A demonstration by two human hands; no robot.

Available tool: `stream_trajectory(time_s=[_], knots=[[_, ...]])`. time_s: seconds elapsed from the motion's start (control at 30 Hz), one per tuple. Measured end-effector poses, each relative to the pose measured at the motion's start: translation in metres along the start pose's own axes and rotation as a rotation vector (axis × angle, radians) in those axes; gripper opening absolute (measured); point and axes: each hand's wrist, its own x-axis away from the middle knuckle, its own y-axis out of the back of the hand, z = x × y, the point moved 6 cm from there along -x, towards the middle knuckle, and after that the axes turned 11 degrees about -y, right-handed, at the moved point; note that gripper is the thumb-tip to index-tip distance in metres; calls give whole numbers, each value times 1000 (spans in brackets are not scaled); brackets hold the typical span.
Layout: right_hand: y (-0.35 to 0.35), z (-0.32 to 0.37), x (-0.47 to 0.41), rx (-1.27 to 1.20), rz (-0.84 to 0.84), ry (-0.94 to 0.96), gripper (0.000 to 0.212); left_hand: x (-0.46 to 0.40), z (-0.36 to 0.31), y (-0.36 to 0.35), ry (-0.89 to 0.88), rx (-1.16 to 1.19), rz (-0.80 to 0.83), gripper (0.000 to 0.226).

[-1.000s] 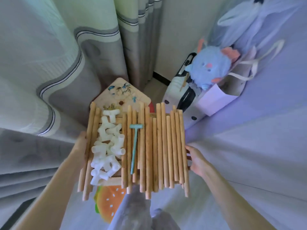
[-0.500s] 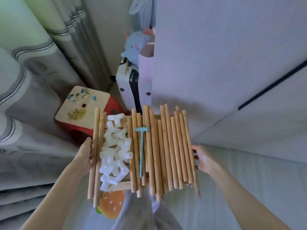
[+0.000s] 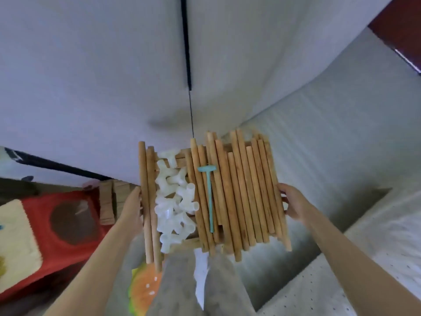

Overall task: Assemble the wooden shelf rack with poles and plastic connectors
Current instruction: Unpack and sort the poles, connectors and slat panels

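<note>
Several wooden poles point(image 3: 241, 192) lie side by side on a wooden shelf board point(image 3: 189, 241) that I carry in front of me. A heap of white plastic connectors point(image 3: 175, 197) sits on its left part, between two poles at the edge and the rest. A small teal hammer point(image 3: 209, 197) lies on the poles in the middle. My left hand point(image 3: 132, 208) holds the board's left edge. My right hand point(image 3: 293, 204) grips the right edge, its fingers curled under. Both sets of fingertips are hidden below the load.
A red stool with a cream top point(image 3: 45, 224) stands at the left. An orange burger-shaped cushion point(image 3: 143, 290) lies on the floor below the board. A pale wall panel with a dark seam point(image 3: 186, 53) rises ahead. A grey bed surface point(image 3: 341, 144) spreads to the right.
The view has swung right: the curtains, plush toy and bags have left the frame, and the bed has come in. Both hands keep the same hold on the loaded board.
</note>
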Motion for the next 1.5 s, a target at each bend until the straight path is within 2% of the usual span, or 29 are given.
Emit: stream_trajectory(time_s=[0.23, 0.4, 0.57, 0.87, 1.17, 1.5], knots=[[44, -61, -60, -269, -148, -19, 26, -72, 0, -90, 6, -247, 183, 31], [48, -125, -126, -419, -197, -110, 24, -128, 32, -140, -20, -399, 292, 26], [39, -198, -217, -571, -246, -190, 25, -200, 97, -177, -29, -552, 375, 21], [18, -305, -407, -703, -262, -244, 29, -338, 238, -240, -45, -691, 394, 19], [33, -329, -546, -717, -300, -188, 28, -443, 319, -309, -117, -720, 465, 20], [37, -333, -607, -736, -339, -140, 28, -493, 344, -347, -154, -746, 574, 19]])
